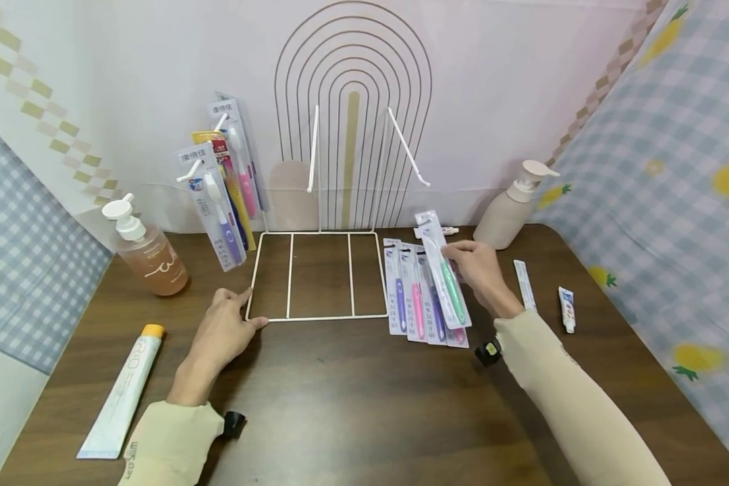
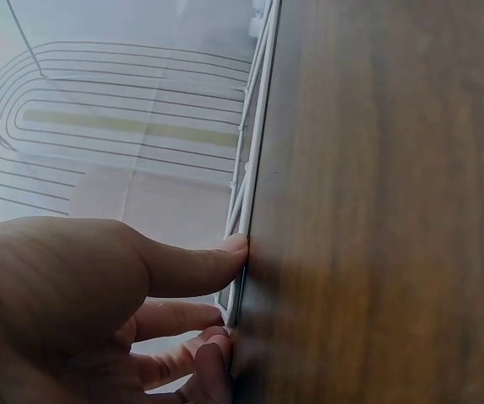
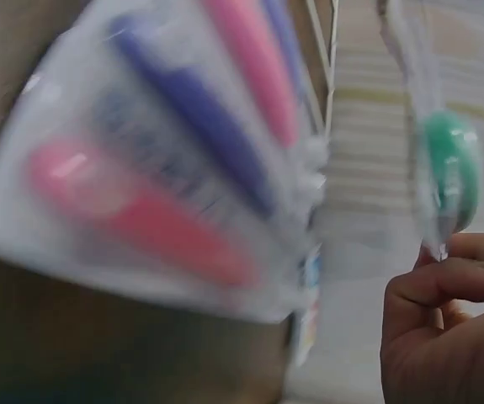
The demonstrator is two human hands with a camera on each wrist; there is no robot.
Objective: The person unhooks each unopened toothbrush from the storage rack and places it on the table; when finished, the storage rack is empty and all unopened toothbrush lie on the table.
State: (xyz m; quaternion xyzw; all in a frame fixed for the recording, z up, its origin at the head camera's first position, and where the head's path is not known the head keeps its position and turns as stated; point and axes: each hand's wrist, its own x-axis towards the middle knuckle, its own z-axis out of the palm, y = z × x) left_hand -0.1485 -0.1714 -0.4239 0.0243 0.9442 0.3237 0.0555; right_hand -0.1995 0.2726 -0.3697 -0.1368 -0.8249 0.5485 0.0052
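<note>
**Q:** Dark wood tabletop (image 1: 352,398), pale backdrop with an arch print, checked cloth at both sides. Entry for the left hand?

**A:** Left hand (image 1: 223,329) lies at the front left corner of the white wire rack (image 1: 318,275). Fingers nearly straight, loosely spread; index tip and thumb touch the base frame. Nothing is gripped.

**Q:** Right hand?

**A:** Right hand (image 1: 477,268) pinches a green packaged toothbrush (image 1: 443,268) between thumb and curled fingers. The pack is lifted and tilted above a fan of toothbrush packs (image 1: 418,297) lying on the tabletop just right of the rack.

**Q:** Does the left wrist view add anything?

**A:** It shows the fingertips (image 2: 235,246) pressed against the thin white wire, contact the head view only suggests. No toothbrushes appear there.

**Q:** Right wrist view?

**A:** Blurred. The green brush head (image 3: 450,168) sits just above the pinching fingers (image 3: 444,282); pink and purple packs (image 3: 174,160) fill the left side. Print unreadable.

**Q:** Other items, head view only?

**A:** Amber pump bottle (image 1: 146,251) and long tube (image 1: 123,390) at left; upright toothbrush packs (image 1: 221,192) leaning at the rack's back left; beige pump bottle (image 1: 513,206) and small tube (image 1: 567,309) at right.
</note>
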